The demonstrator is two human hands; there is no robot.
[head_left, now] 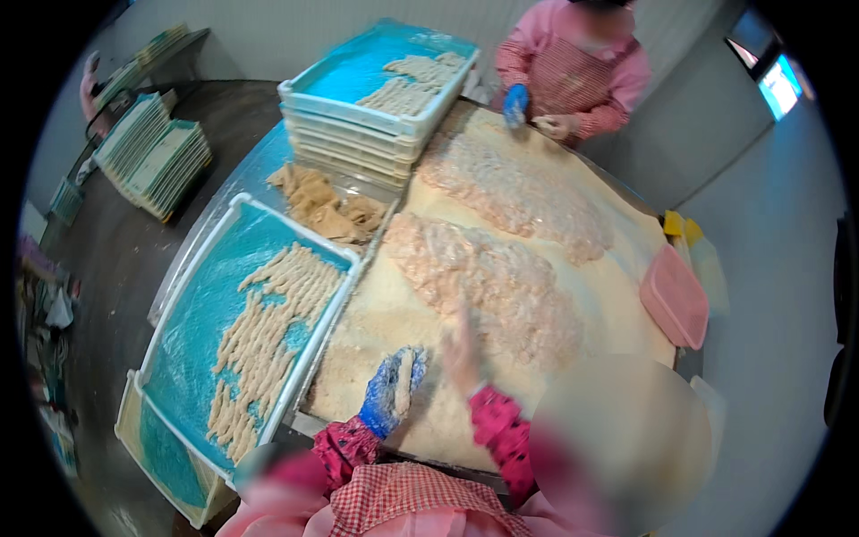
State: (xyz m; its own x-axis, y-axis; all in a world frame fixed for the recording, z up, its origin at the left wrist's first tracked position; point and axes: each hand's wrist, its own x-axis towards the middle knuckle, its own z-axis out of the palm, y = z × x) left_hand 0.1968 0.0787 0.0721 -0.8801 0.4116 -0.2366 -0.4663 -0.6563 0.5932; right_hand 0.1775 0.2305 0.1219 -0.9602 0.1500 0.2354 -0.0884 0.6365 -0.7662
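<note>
1. Cream crumbs coat the table; tray along its left edge, person at its far edge.
2. Left hand grips a strip above the near-left corner.
3. Right hand, blurred, fingers outstretched, beside the meat.
4. Dark floor, pale wall beyond.

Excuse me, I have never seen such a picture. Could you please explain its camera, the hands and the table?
No machine here: this one picture comes from a wide camera worn on a person's head, looking down, so straight edges bend. The person's left hand, in a blue glove, holds a pale, crumb-coated strip. The right hand, blurred, is at the nearer pinkish pile; I cannot tell whether it touches. That pile lies on a table covered with pale crumbs. At left, a white-rimmed tray holds similar strips.
</note>
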